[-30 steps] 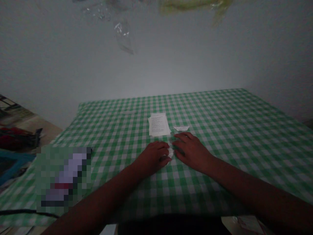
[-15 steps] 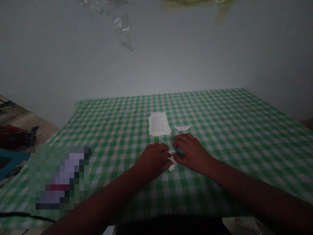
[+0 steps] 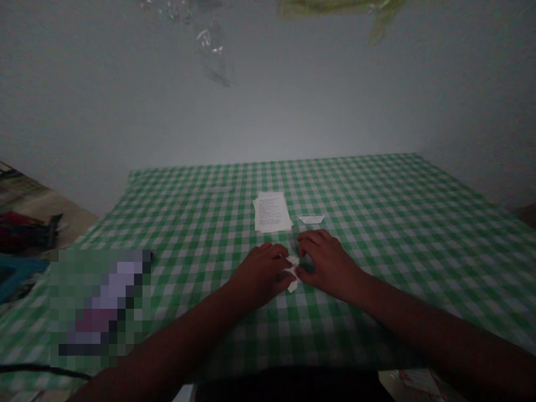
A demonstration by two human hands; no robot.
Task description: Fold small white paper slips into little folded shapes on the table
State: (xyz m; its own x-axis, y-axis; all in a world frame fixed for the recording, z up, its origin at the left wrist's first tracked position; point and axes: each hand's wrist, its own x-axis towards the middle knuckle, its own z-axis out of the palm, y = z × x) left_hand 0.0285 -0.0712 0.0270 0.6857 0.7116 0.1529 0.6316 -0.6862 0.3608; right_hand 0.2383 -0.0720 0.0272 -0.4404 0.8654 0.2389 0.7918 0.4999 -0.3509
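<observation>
Between my hands a small piece of folded white paper (image 3: 292,286) stands or lies on the checked cloth, largely covered by fingers. My left hand (image 3: 263,273) holds it from the left, thumb and fingers curled about it. From the right, my right hand (image 3: 329,259) pinches its edge with the thumb and a finger, the other fingers bent above. Just beyond the hands lies a stack of printed paper sheets (image 3: 272,213). To the right of the stack is a small folded paper boat shape (image 3: 311,219) with printed lines.
A green and white checked tablecloth (image 3: 188,218) covers the table. At the left lies a blurred-out flat object (image 3: 113,296) with a dark edge, and a black cable (image 3: 46,369) in front of it. A pale wall (image 3: 268,100) rises behind the table.
The right thumb has shifted slightly around the folded paper, and a bit more of its printed upper part shows. Otherwise the hands and the stack stay nearly in place.
</observation>
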